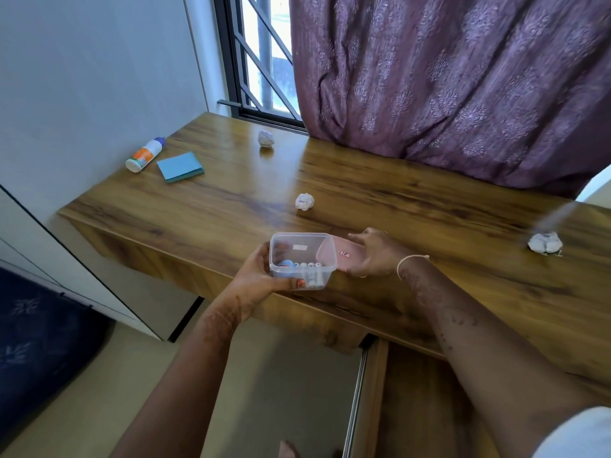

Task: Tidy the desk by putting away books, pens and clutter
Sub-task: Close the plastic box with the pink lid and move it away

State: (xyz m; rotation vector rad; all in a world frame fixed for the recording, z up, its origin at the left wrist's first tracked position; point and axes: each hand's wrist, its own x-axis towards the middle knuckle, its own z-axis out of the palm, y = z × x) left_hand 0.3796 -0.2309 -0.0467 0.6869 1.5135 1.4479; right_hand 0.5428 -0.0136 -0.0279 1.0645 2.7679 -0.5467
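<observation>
A clear plastic container was held at the near edge of the wooden desk by the left hand, whose fingers were wrapped around its left wall and thumb pressed against its front, so that the box stayed level while small items lay inside — several white-capped cylinders, perhaps markers or glue sticks, and something blue. A pink lid was gripped along its edges by the right hand, fingers curled over the far side and thumb under the near one; it was held just beside the container and overlapping its right rim, apparently to be fitted on. The container seemed to be kept off the desk edge for easier closing, with an open drawer below to the right as a likely destination. The remaining clutter lay well apart on the desk: three crumpled paper balls — one near the window, one in the middle, one at the right — plus a blue sticky-note pad and, just beside it, a glue bottle lying on its side.
</observation>
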